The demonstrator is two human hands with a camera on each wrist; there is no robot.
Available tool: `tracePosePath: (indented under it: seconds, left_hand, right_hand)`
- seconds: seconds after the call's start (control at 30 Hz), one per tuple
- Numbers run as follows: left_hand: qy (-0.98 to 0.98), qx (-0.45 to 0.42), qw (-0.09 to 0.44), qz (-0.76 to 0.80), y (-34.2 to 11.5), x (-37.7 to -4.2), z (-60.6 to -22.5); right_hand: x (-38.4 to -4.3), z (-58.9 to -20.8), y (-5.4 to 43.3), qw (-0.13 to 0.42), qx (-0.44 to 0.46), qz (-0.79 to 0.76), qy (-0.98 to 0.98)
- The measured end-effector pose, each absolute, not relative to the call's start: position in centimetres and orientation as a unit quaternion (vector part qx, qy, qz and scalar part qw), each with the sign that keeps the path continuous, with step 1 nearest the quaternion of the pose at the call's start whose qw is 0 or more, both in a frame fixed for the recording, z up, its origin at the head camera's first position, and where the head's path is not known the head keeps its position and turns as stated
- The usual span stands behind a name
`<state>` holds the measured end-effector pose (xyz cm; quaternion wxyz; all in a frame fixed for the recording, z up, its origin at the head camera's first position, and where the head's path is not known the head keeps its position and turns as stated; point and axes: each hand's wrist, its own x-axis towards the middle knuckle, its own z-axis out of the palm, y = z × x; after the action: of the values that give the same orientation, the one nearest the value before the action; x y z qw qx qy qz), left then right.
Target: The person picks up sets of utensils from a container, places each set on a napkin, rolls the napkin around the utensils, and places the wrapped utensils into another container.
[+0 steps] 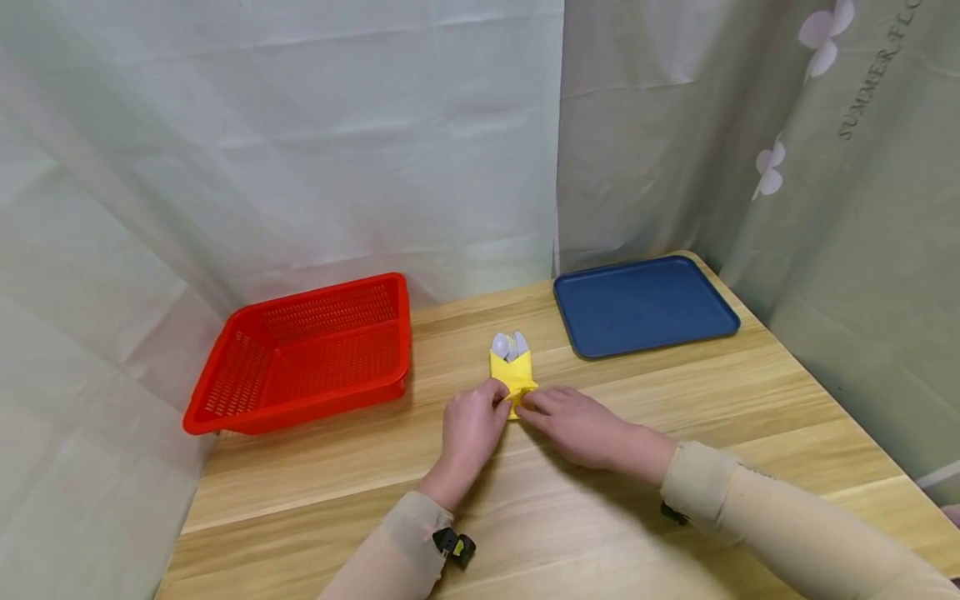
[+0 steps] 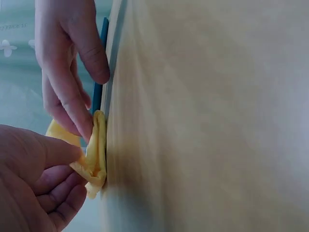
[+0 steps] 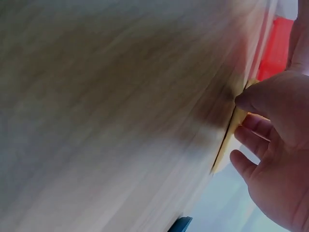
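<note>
A yellow napkin [image 1: 512, 372] lies on the wooden table, folded around pale cutlery. The bowl of a spoon [image 1: 501, 345] and other light-coloured cutlery [image 1: 521, 344] stick out of its far end. My left hand [image 1: 471, 423] pinches the near part of the napkin between thumb and fingers. Opposite it, my right hand [image 1: 581, 425] touches the napkin with extended fingertips. In the left wrist view, the right thumb [image 2: 96, 65] stands apart from its index finger, which reaches the raised napkin fold [image 2: 98, 150]. The right wrist view shows the napkin's low edge [image 3: 227, 150] beside the fingers.
A red perforated basket [image 1: 296, 410] stands to the left on the table. At the back right lies a flat blue tray [image 1: 645, 304]. Pale curtains [image 1: 337, 142] hang behind the table and along both sides. Bare wood [image 1: 570, 533] shows between my forearms.
</note>
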<state>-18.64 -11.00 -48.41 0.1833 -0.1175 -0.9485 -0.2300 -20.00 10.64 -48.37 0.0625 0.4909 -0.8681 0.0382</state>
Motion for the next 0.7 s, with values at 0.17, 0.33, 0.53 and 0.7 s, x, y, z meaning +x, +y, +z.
tracePosePath:
  seconds: [0.17,0.33,0.53,0.7]
  left_hand:
    - [-0.953,-0.139,0.171,-0.207,-11.8,-18.1,-48.5]
    - [-0.962,-0.144,0.174,-0.153,-12.1,-18.0,-48.3]
    - [-0.949,-0.206,0.221,-0.094,-11.3,-18.0,-48.0]
    - [-0.943,-0.235,0.225,-0.07,-11.0,-18.3,-48.3]
  right_hand:
    - [-19.6,-48.2,10.4,0.057,0.484,0.027,-0.873]
    - [-19.1,-47.8,10.6,0.041,0.474,0.031,-0.879]
    - [-18.9,-47.7,10.7,0.041,0.476,0.025,-0.878]
    - [-18.8,-47.8,10.8,0.037,0.472,0.023,-0.881]
